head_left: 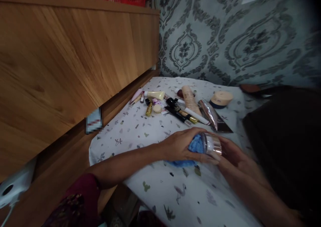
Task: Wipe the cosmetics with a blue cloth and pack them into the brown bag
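Low over the printed cloth, my two hands meet around a cosmetic jar (212,144) with a clear body and a shiny rose-gold end. My left hand (182,146) is closed on a blue cloth (197,144), which it presses against the jar's left end. Part of the blue cloth hangs below the left palm. Wrapped round the rose-gold end from the right, my right hand (232,156) grips the jar; some of its fingers are hidden behind it. Just beyond the hands lie a silver tube (208,114) and a white tube (197,116).
Several cosmetics lie on the printed cloth (140,133), among them a beige bottle (190,100), a yellow tube (154,95) and a round beige-lidded jar (221,99). A wooden cabinet (82,59) borders the left, a patterned wall the back. A dark bag (281,136) stands at right.
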`<state>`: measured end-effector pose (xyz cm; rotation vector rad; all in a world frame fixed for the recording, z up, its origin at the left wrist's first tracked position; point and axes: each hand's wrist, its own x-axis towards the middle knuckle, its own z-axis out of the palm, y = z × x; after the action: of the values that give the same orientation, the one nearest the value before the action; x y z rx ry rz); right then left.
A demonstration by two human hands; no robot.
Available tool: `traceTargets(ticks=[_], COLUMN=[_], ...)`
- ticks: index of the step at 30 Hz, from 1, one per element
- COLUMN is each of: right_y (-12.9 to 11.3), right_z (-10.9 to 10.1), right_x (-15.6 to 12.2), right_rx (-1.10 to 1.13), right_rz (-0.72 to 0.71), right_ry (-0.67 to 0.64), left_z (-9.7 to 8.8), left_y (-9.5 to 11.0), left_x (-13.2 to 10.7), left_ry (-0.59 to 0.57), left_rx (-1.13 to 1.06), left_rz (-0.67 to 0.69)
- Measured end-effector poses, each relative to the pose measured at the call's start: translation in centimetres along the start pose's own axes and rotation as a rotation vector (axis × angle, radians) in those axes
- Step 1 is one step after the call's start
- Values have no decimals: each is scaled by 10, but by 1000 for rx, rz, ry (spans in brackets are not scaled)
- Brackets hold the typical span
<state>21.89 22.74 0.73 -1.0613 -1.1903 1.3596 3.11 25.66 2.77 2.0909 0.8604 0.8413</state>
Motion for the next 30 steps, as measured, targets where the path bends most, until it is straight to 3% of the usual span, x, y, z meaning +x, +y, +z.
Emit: traceTargets(ticks=[7, 17, 25, 30], right_y=[-1, 3, -6, -3], right_z=[0, -3, -3, -3], right_x=[-1, -1, -6, -4], right_rx=[24, 104, 127, 112], right_rz=[-51, -62, -23, 0], right_ry=[-40, -47, 6, 38], left_z=[8, 11, 16, 17], left_y=[-4, -2, -17, -21], left_x=[-1, -3, -5, -6], left_ry=[41, 21, 107, 110], left_rx=[22, 235, 241, 279], left_rz=[51, -18, -109, -70])
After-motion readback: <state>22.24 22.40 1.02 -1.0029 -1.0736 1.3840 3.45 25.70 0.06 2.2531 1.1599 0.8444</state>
